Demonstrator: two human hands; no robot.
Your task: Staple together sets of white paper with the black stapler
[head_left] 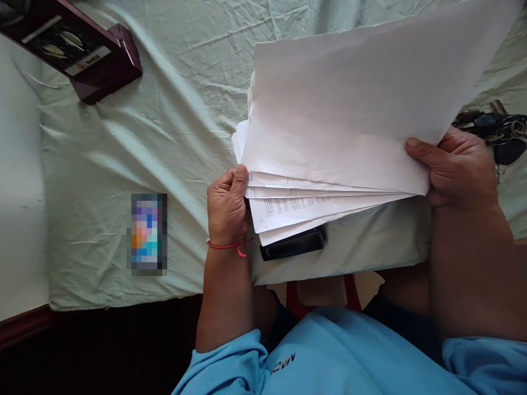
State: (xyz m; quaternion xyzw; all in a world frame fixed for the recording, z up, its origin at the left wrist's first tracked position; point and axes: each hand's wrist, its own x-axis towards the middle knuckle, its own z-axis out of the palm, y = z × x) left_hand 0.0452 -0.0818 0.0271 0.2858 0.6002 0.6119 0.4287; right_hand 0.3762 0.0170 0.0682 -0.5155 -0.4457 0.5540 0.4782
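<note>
A fanned stack of paper sheets is held between my two hands over the cloth. Its top sheet shows a blank face, while printed lines run along the edges of some sheets below. My left hand, with a red string bracelet at the wrist, pinches the stack's left edge, thumb on top. At the right edge, my right hand grips the sheets with its thumb pressed on the top one; its other fingers are mostly hidden. Under the near edge of the papers lies a black case, partly covered.
A pale green cloth covers the table. A blurred-out phone-like object lies at the left. At the upper left stands a dark red wooden stand. A bunch of keys lies at the right, beyond my right hand.
</note>
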